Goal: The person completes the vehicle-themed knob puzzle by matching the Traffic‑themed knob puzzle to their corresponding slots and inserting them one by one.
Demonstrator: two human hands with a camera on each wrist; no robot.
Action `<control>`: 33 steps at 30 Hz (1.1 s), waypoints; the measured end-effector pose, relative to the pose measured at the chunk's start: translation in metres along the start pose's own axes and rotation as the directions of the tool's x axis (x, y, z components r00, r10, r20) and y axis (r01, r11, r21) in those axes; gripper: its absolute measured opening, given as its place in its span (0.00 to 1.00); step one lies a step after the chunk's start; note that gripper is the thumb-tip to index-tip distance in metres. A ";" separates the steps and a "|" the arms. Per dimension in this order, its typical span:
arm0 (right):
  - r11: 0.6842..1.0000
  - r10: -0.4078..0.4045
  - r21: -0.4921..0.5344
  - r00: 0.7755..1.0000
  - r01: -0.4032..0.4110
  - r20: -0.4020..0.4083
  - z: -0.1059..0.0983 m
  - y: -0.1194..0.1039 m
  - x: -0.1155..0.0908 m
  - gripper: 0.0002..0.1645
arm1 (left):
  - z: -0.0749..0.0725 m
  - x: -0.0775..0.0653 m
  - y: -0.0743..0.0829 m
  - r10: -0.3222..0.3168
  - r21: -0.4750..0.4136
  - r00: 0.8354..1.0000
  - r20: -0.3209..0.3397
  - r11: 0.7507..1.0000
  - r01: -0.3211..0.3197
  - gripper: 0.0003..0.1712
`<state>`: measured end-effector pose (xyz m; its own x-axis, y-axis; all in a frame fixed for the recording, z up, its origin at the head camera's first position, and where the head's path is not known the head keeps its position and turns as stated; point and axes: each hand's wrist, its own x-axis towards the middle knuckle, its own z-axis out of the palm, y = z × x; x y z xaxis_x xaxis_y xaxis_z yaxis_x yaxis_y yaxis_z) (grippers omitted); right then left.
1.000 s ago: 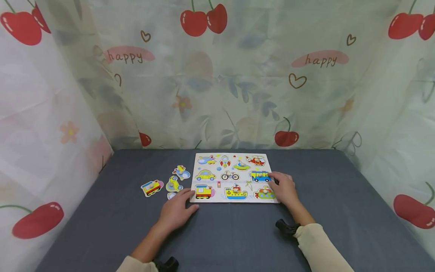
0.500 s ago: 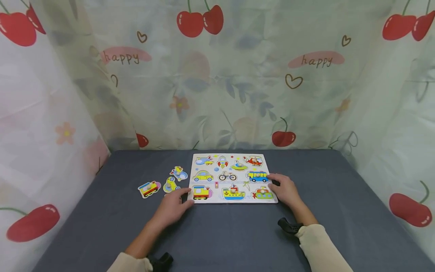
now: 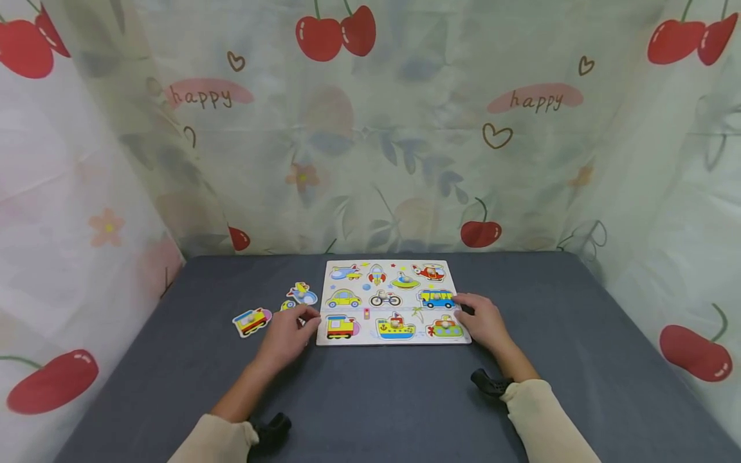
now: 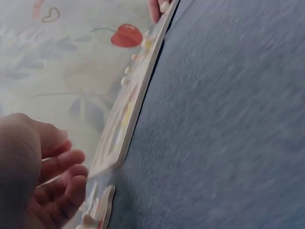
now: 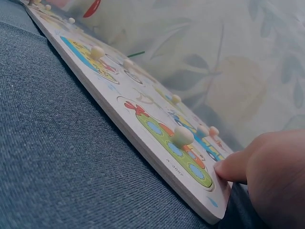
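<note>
A white knobbed puzzle board (image 3: 376, 315) printed with vehicles lies flat on the table. My right hand (image 3: 486, 325) touches its right edge; in the right wrist view, one fingertip (image 5: 224, 169) rests on the board beside the submarine piece (image 5: 167, 138). My left hand (image 3: 287, 337) is just off the board's left edge, over the loose pieces. Its fingers (image 4: 66, 160) are loosely bent, with nothing visible in them. Left of that hand lies a loose train piece (image 3: 251, 321). Above it is a plane piece (image 3: 302, 294), and a yellow piece (image 3: 288, 305) is partly covered by the hand.
A dark grey cloth (image 3: 393, 399) covers the table. Behind and at both sides hangs a curtain (image 3: 370, 161) printed with cherries. A black wrist strap (image 3: 489, 384) is on the right wrist, another (image 3: 274, 429) on the left.
My left hand has left the board's edge and moved left onto the loose pieces, its fingers bending. The right hand stays at the board. The whole view has shifted slightly.
</note>
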<state>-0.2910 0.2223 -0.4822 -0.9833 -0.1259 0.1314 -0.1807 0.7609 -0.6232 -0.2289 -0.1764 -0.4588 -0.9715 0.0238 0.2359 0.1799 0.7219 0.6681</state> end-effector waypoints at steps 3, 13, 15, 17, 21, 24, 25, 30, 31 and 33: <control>1.000 -0.006 0.003 1.000 0.006 0.003 0.000 0.000 0.000 0.23 | -0.001 0.007 -0.004 0.003 0.084 0.999 -0.040 0.996 0.000 0.06; 1.000 -0.010 0.003 1.000 0.010 -0.012 0.001 0.000 0.000 0.23 | -0.009 0.031 -0.021 -0.012 0.285 0.989 -0.147 0.957 0.054 0.07; 1.000 -0.012 0.005 1.000 0.012 -0.013 0.002 0.000 0.000 0.23 | -0.011 0.036 -0.024 -0.023 0.306 0.990 -0.140 0.950 0.065 0.08; 1.000 -0.006 0.009 1.000 0.006 -0.012 0.002 0.000 0.000 0.23 | -0.012 0.041 -0.026 -0.038 0.329 0.991 -0.129 0.941 0.079 0.08; 1.000 0.002 0.010 1.000 -0.002 -0.011 0.002 -0.001 -0.002 0.23 | -0.013 0.049 -0.028 -0.077 0.358 0.992 -0.098 0.928 0.107 0.09; 1.000 0.001 0.002 1.000 -0.001 -0.013 0.001 -0.002 -0.003 0.23 | -0.013 0.055 -0.028 -0.100 0.388 0.992 -0.073 0.913 0.121 0.10; 1.000 -0.001 -0.001 1.000 0.001 -0.013 0.001 -0.002 -0.003 0.23 | -0.013 0.057 -0.027 -0.108 0.399 0.992 -0.067 0.908 0.126 0.10; 1.000 -0.007 -0.008 1.000 0.007 -0.015 0.001 -0.002 -0.003 0.23 | -0.015 0.063 -0.026 -0.161 0.438 0.986 -0.037 0.885 0.161 0.13; 1.000 -0.009 -0.011 1.000 0.009 -0.016 0.001 -0.002 -0.002 0.23 | -0.015 0.065 -0.027 -0.173 0.435 0.985 -0.030 0.885 0.168 0.14; 1.000 -0.009 -0.017 1.000 0.009 -0.015 0.001 -0.002 -0.003 0.23 | -0.016 0.067 -0.029 -0.192 0.424 0.981 -0.020 0.887 0.183 0.15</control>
<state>-0.2881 0.2204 -0.4814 -0.9812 -0.1234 0.1486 -0.1891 0.7705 -0.6087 -0.2966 -0.2068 -0.4517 -0.9846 -0.1295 0.1174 -0.0833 0.9381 0.3363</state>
